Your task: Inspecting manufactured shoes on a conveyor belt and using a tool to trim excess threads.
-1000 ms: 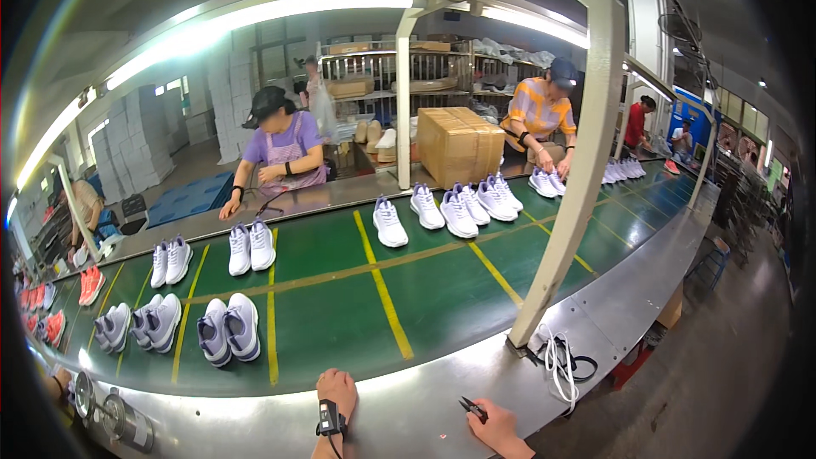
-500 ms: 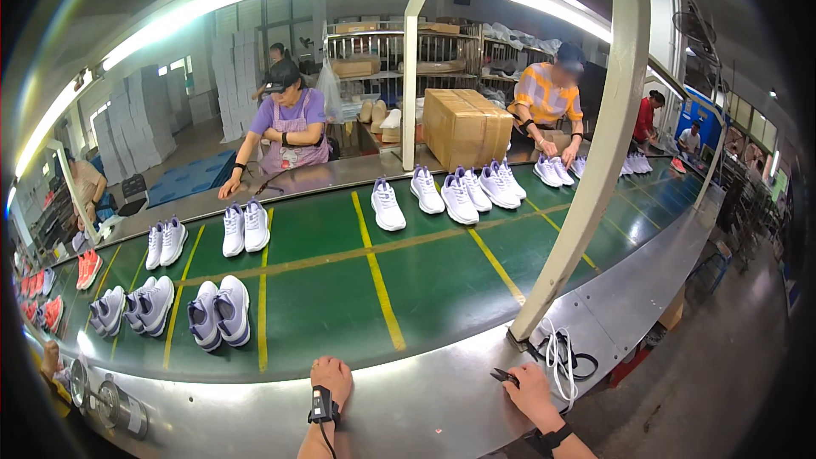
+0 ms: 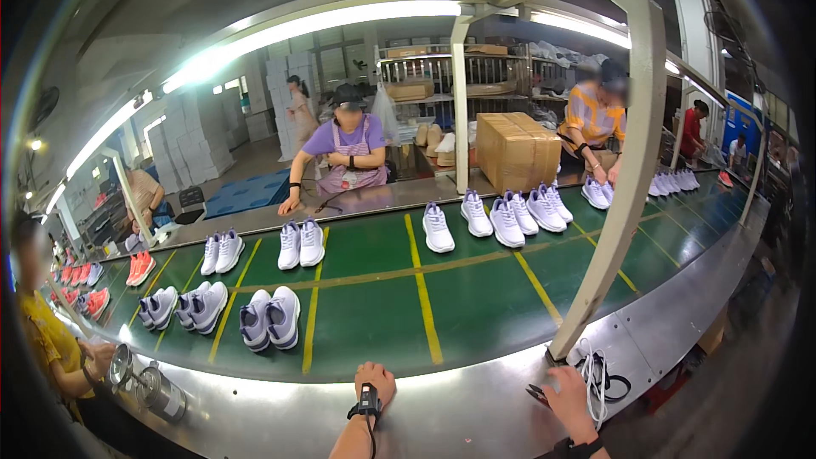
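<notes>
My left hand (image 3: pixel 375 382) rests on the metal ledge at the belt's near edge, fingers curled under, with nothing visible in them. A black device with a cable is strapped to that wrist. Farther right, my right hand (image 3: pixel 569 398) is curled at a pair of small dark snips (image 3: pixel 536 393), whose tips stick out on its left side. The palm side and handle are mostly hidden. A white cord (image 3: pixel 588 384) lies coiled beside this hand. Beyond my left hand, on the green belt (image 3: pixel 374 323), stands a pair of white and lavender sneakers (image 3: pixel 270 320).
More sneakers (image 3: pixel 523 214) line the belt's far side, coral ones (image 3: pixel 141 268) at left. A white post (image 3: pixel 608 229) rises close to my right hand. A cardboard box (image 3: pixel 516 151) stands across the belt. Several co-workers are around it; one in yellow is at left, near metal pots (image 3: pixel 157 391).
The view has swung left, so the scene sits farther right and the co-worker in yellow shows more. My right fingers have lifted slightly, and the snips point more upward.
</notes>
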`<action>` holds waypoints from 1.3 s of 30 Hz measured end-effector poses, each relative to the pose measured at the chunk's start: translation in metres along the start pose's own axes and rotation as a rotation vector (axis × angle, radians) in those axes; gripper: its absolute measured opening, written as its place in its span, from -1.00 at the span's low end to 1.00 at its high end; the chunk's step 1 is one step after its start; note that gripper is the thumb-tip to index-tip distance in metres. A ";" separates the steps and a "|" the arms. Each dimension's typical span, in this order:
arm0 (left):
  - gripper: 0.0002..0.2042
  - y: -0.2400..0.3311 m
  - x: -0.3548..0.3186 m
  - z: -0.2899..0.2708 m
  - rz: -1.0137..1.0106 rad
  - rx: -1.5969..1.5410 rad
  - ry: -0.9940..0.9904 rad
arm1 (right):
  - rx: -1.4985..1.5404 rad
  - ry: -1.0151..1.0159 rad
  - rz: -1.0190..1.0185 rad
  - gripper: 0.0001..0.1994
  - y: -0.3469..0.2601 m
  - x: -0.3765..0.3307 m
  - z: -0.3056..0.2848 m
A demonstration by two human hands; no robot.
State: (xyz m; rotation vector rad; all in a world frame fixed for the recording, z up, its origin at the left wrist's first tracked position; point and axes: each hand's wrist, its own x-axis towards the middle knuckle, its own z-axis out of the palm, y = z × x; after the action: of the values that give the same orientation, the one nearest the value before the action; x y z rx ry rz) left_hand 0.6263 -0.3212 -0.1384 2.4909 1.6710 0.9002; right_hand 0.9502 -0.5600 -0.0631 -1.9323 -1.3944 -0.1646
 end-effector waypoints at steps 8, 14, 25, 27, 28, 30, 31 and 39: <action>-0.82 0.009 0.006 0.007 -0.046 0.014 0.021 | 0.604 -0.280 0.178 -0.63 -0.029 0.104 0.011; -0.79 0.013 0.003 0.011 -0.082 0.010 -0.075 | 0.792 -0.518 0.381 -0.47 -0.045 0.208 0.067; -0.82 0.044 -0.003 -0.007 -0.040 0.020 -0.210 | 1.166 -0.365 0.924 -0.05 0.012 0.333 0.274; -0.78 0.051 0.004 -0.026 -0.173 0.027 -0.392 | 1.181 -0.316 0.962 -0.06 -0.003 0.348 0.305; -0.78 0.048 0.005 -0.025 -0.147 0.022 -0.424 | 1.241 -0.246 0.974 -0.07 -0.005 0.354 0.327; -0.77 0.048 0.003 -0.018 -0.152 0.002 -0.407 | 1.189 0.052 1.057 -0.15 0.015 0.376 0.357; -0.77 0.050 0.005 -0.015 -0.136 -0.006 -0.438 | 1.203 0.259 1.126 -0.19 0.028 0.387 0.364; -0.79 0.059 0.009 -0.020 -0.142 0.098 -0.430 | 0.943 0.630 1.256 -0.13 0.115 0.425 0.273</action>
State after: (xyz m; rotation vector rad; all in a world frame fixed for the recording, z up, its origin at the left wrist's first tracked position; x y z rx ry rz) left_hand 0.6691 -0.3454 -0.0989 2.3596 1.7384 0.2487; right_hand 1.1381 -0.0790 -0.1055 -1.3777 0.2937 0.3910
